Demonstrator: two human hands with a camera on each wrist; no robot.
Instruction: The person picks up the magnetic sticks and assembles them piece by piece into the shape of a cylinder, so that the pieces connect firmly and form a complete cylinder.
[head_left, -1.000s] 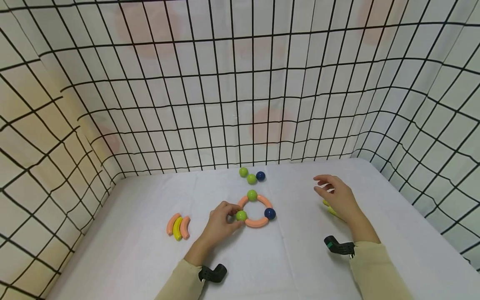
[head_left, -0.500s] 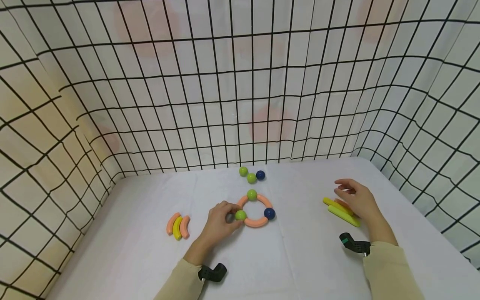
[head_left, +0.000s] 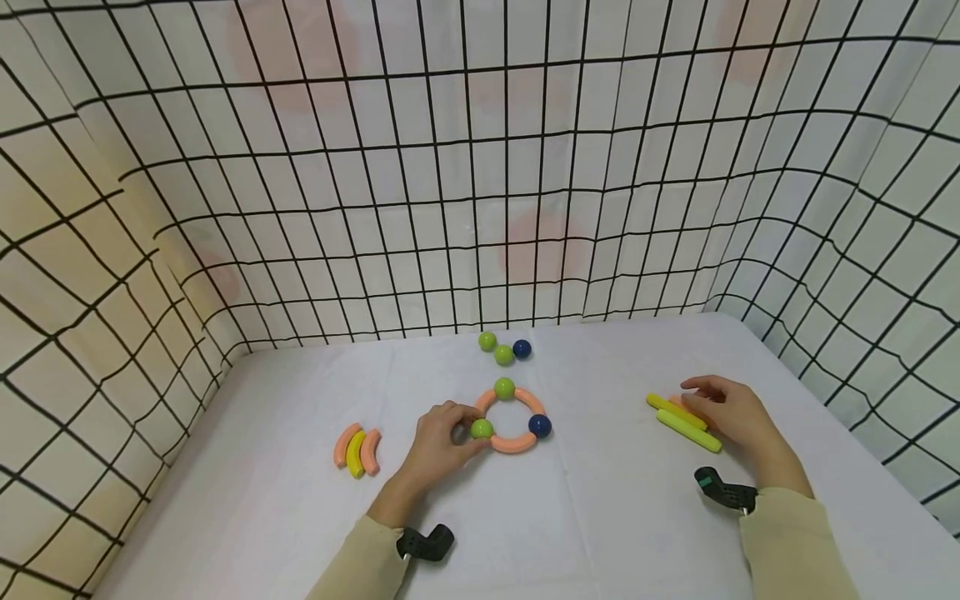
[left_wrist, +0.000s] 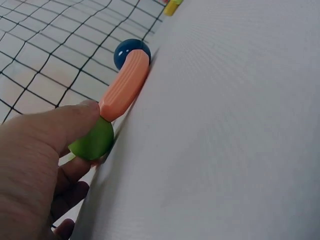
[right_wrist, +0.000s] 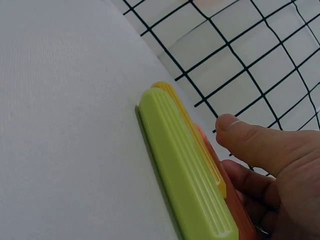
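My left hand [head_left: 442, 442] pinches a green ball [head_left: 482, 429] between thumb and fingers. That ball belongs to a ring of curved salmon pieces [head_left: 512, 445], another green ball [head_left: 505, 388] and a dark blue ball [head_left: 539, 426], flat on the white table. In the left wrist view the thumb lies at the seam of the green ball [left_wrist: 95, 140] and a curved salmon piece [left_wrist: 126, 85]. My right hand [head_left: 738, 417] is beside a lime stick [head_left: 688, 431], a yellow stick [head_left: 678, 411] and an orange stick [right_wrist: 235, 200]. Its loosely bent fingers are close behind the orange one, the thumb apart.
Two green balls [head_left: 487, 341] and a dark blue ball [head_left: 522, 349] lie behind the ring. On the left are two curved salmon pieces [head_left: 371, 452] around a curved yellow piece [head_left: 356, 454]. A black grid on white sheeting [head_left: 525, 200] walls the table's back and sides.
My right hand has moved right and slightly towards me, over to the far side of the sticks, uncovering the lime and yellow ones. The left hand stays at the green ball.
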